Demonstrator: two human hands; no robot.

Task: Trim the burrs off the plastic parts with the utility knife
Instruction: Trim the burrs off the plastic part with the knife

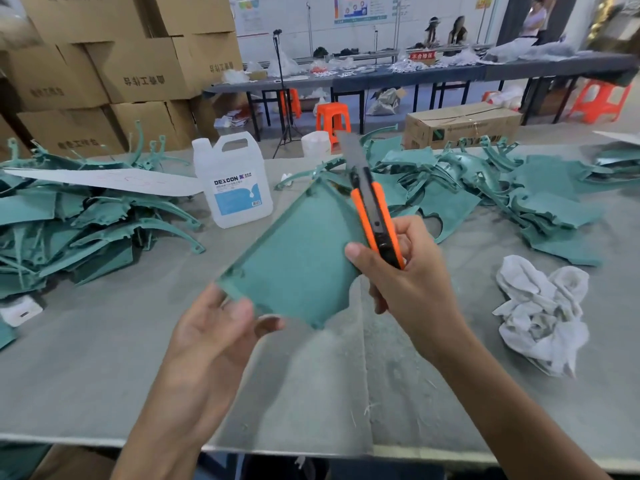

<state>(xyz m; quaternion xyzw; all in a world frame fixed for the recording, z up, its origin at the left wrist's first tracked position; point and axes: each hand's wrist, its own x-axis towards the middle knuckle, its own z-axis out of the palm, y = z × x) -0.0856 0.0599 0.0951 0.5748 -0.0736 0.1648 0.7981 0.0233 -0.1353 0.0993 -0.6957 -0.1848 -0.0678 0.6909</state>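
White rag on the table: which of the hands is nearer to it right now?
Right. The right hand, gripping the utility knife, is just left of the white rag; the left hand holds the green part by its lower corner, much farther left.

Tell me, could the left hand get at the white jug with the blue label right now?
Probably not at once: the left hand holds the green plastic part. The way itself looks free; only bare table lies between hand and jug, so it likely could after letting go.
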